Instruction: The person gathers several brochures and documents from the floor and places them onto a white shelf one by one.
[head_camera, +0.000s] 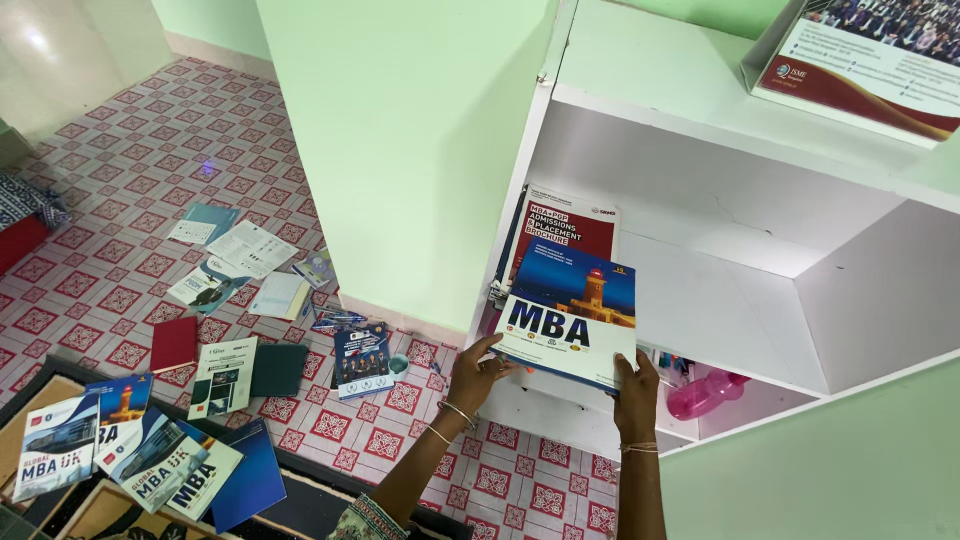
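Blue brochure (570, 315) sits at the front edge of the white shelf (700, 300), held up by both hands. Left hand (475, 375) grips its lower left corner, fingers curled under the edge; right hand (637, 390) pinches its lower right corner. Behind it a red brochure (565, 225) leans inside the shelf. More booklets (225, 375) lie scattered on the patterned floor (120, 200). A pink bottle (700, 392) lies on the lower shelf.

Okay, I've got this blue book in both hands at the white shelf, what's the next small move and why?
Probably slide the blue book further back onto the stack. Your left hand and right hand each keep a grip on its near edge, and it lies atop the red brochure at the left of the white shelf, with its near edge overhanging the shelf front.
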